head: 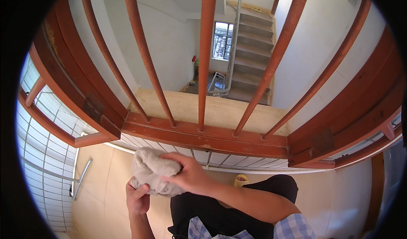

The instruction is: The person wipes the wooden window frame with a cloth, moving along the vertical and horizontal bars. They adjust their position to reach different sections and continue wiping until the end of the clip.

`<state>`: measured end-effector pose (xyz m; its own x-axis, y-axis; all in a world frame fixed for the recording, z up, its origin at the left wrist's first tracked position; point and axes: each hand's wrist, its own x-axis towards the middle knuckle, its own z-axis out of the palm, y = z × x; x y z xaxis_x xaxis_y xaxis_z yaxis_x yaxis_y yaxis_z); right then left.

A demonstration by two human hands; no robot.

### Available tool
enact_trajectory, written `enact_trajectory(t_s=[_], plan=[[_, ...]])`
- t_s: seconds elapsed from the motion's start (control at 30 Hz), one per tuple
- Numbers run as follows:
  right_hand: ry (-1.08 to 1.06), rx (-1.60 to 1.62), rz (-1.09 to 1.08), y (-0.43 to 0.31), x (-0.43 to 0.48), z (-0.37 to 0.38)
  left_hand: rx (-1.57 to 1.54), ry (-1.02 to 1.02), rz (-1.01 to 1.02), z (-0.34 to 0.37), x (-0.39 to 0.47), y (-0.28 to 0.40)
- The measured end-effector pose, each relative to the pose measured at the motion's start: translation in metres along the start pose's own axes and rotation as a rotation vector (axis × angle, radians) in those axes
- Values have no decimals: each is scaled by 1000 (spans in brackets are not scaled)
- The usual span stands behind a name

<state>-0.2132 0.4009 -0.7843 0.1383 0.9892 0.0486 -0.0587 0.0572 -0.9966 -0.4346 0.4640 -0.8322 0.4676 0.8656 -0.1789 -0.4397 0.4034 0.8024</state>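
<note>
A bunched grey-beige cloth [155, 166] is held between my two hands, in front of the window's tiled lower wall. My left hand [138, 196] grips its lower left edge, with the thumb on top. From the right, my right hand [187, 174] closes on the folded upper part of the same cloth. Just beyond the cloth runs the red-brown sill [203, 143] of the window frame, with several upright bars [208, 54] rising from it. The underside of the cloth and some of my fingertips are hidden.
Open window sashes stand at the left [95, 139] and right [318, 164]. A metal rail [83, 178] is by the tiled wall at left. Behind the bars lie a ledge [190, 107] and a staircase [252, 48]. My yellow slipper [241, 178] rests on the tan floor [98, 175].
</note>
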Motion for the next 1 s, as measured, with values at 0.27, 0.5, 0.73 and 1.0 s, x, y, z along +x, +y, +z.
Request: enact_trajectory(t_s=[0.27, 0.5, 0.73, 1.0], plan=[[241, 758, 267, -37, 6, -55, 565, -58, -32, -10, 10, -9], [143, 813, 271, -49, 1, -67, 127, -482, 170, 60, 45, -7], [197, 585, 193, -24, 2, -63, -48, -338, 59, 108, 31, -18], [127, 849, 308, -3, -51, -70, 247, -605, 264, 138, 31, -31]])
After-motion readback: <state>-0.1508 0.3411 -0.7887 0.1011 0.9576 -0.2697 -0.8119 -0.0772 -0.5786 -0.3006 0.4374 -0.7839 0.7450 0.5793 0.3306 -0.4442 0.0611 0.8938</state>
